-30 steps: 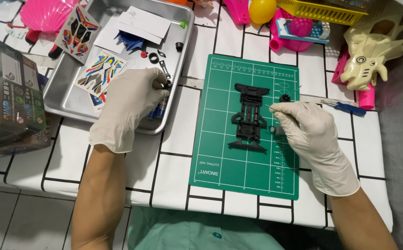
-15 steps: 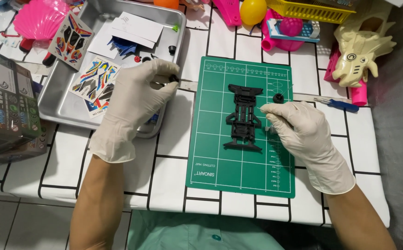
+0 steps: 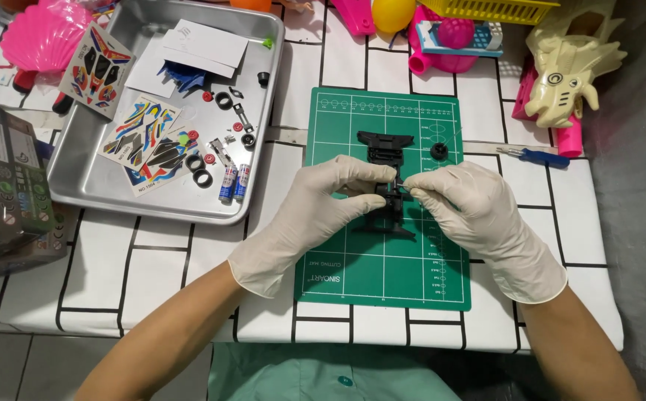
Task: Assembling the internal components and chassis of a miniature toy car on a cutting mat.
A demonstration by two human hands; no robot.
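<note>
A: What's biggest here?

B: The tiled table [image 3: 152,260], under both hands. On it, left of the left hand [image 3: 315,208], lies a metal tray [image 3: 115,197] with sticker sheets [image 3: 141,134], papers [image 3: 200,48], small wheels [image 3: 197,169] and two batteries [image 3: 234,182]. A box [image 3: 4,186] sits further left.

A: And beneath the hands?

B: A green mat [image 3: 382,275]. Both gloved hands rest over its middle, close together.

A: What are they on?

B: A black chassis [image 3: 388,178], lying on the mat between them. The left hand's fingers curl against its left side, touching it. The right hand [image 3: 471,208] pinches thumb and forefinger together at its right edge; whatever is pinched is too small to tell.

A: Anything nearby?

B: A black gear [image 3: 439,151] lies on the mat just beyond the right hand. A blue screwdriver [image 3: 538,156] lies off the mat, further right. Toys [image 3: 568,67] crowd the far edge.
</note>
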